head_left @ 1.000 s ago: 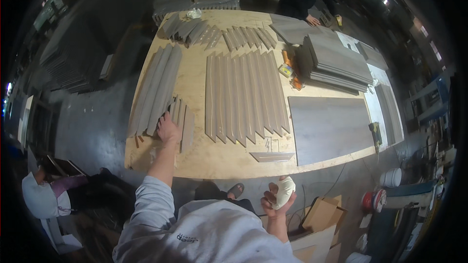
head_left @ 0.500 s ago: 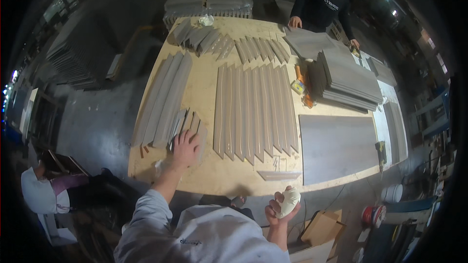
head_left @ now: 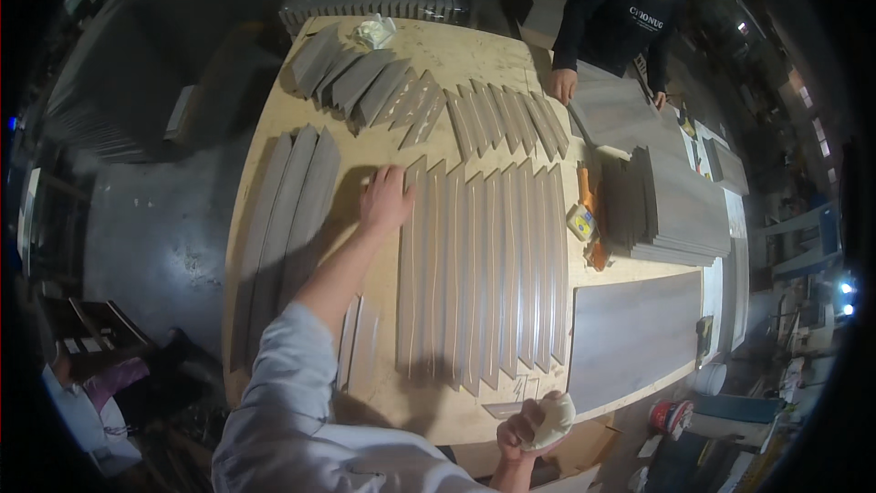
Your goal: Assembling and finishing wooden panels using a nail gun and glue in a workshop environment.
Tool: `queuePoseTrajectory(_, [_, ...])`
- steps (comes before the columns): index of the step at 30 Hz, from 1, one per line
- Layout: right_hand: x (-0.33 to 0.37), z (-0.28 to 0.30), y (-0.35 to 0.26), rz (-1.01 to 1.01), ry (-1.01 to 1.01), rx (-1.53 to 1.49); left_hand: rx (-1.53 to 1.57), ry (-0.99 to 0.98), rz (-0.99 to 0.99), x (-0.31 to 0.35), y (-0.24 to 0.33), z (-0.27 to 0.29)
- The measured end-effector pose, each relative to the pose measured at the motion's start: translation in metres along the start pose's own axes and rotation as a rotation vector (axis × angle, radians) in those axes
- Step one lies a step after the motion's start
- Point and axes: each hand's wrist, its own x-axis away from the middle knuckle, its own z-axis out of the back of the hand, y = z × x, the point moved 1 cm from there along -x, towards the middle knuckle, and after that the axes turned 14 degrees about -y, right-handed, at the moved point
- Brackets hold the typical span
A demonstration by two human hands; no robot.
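Note:
My left hand (head_left: 385, 199) reaches out flat over the wooden table (head_left: 474, 55), fingers apart, resting at the top left corner of a row of long grey pointed strips (head_left: 484, 274) laid side by side. It grips nothing. Low at the table's near edge my right hand (head_left: 527, 427) is closed around a white crumpled rag (head_left: 555, 418). More long grey strips (head_left: 287, 228) lie to the left of my arm, and two short ones (head_left: 358, 342) sit under my forearm.
Shorter grey strips (head_left: 420, 96) fan across the far side, with a white cloth (head_left: 374, 32) beside them. A stack of grey boards (head_left: 671, 205) and a flat grey panel (head_left: 634, 333) lie on the right. Another person (head_left: 620, 18) stands at the far edge, hands on a board.
My left hand has left the short strips near the table's front left and moved forward and right to the top of the long strip row. The view has moved closer to the table.

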Motion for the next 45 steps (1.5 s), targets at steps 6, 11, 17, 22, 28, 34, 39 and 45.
queuePoseTrajectory(6, [-0.011,0.004,0.002,0.054,0.047,0.123,-0.201,-0.037,0.232,-0.13,0.019,-0.005])
queuePoseTrajectory(11, [-0.005,0.003,0.002,0.076,0.144,0.167,-0.156,-0.063,0.2,-0.148,0.023,-0.003])
queuePoseTrajectory(17, [0.023,0.009,-0.008,0.107,0.142,0.056,0.21,-0.074,0.082,-0.083,0.014,0.006])
queuePoseTrajectory(22, [0.04,0.008,-0.027,0.07,0.073,0.026,0.685,-0.231,-0.163,0.121,0.014,-0.04])
queuePoseTrajectory(28, [0.077,-0.014,-0.068,0.057,-0.029,0.058,0.633,-0.697,-0.061,0.393,0.04,-0.081])
queuePoseTrajectory(34, [0.167,-0.014,-0.11,0.118,-0.079,0.088,0.222,-0.693,-0.019,0.494,0.036,-0.131])
queuePoseTrajectory(39, [0.228,-0.017,-0.132,0.133,-0.087,0.048,-0.182,-0.522,-0.333,0.514,0.045,-0.149])
queuePoseTrajectory(45, [0.27,-0.019,-0.146,0.149,-0.083,0.073,-0.311,-0.569,-0.547,0.481,0.103,-0.184])
